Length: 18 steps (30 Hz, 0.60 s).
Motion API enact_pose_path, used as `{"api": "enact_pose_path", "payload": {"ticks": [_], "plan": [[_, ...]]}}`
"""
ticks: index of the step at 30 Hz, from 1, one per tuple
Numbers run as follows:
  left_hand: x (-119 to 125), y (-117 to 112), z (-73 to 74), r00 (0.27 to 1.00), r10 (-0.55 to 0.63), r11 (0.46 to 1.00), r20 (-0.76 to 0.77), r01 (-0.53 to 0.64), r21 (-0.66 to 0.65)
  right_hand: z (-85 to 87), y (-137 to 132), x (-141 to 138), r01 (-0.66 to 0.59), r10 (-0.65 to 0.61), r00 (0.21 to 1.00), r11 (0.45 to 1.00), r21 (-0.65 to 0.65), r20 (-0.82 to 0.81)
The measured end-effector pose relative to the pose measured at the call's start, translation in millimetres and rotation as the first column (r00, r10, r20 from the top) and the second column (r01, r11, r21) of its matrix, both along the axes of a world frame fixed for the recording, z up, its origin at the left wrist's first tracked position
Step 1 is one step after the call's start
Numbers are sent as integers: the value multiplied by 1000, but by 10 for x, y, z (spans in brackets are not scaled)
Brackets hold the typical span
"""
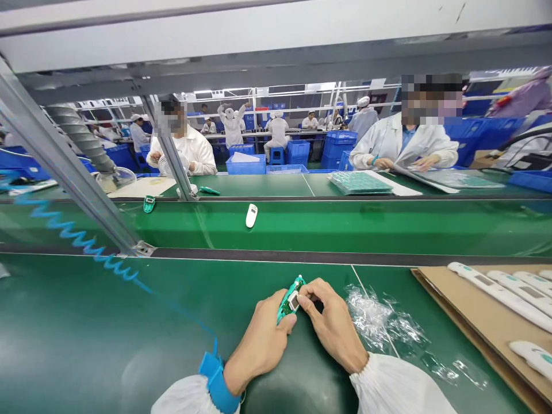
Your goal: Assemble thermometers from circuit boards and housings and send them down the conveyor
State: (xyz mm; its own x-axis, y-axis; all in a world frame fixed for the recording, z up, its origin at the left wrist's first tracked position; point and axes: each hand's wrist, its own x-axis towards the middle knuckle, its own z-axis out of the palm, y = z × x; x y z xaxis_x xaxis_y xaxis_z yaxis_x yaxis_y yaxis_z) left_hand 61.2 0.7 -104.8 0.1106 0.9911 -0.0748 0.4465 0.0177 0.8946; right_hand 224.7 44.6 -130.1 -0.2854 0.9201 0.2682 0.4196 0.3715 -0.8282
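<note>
My left hand (267, 333) is closed round a teal handheld-device shell (282, 310), held tilted above the green bench. A green circuit board and a small white-framed display (294, 301) sit in the shell. My right hand (332, 322) has its thumb and index finger bent at the right edge of the display, pinched against the device; the fingertips partly hide what they touch. A blue wrist strap (215, 376) with a coiled blue cord circles my left wrist. Crumpled clear plastic film pieces (379, 316) lie just right of my right hand.
Cardboard (470, 313) at the right carries several white handheld devices (495, 290). Beyond the bench runs a green conveyor belt (345, 227) with a white device (251, 215) and a teal one (149, 203). A metal post (81, 167) slants at left. Co-workers sit opposite.
</note>
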Motion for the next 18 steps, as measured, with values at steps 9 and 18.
{"api": "enact_pose_path", "payload": {"ticks": [9, 18], "plan": [[-78, 94, 27, 998, 52, 999, 24, -52, -5, 55, 7, 3, -1, -29, 994, 962, 273, 106], [-158, 239, -136, 975, 145, 985, 166, -127, -118, 109, 20, 16, 16, -95, 975, 931, 364, 199]]}}
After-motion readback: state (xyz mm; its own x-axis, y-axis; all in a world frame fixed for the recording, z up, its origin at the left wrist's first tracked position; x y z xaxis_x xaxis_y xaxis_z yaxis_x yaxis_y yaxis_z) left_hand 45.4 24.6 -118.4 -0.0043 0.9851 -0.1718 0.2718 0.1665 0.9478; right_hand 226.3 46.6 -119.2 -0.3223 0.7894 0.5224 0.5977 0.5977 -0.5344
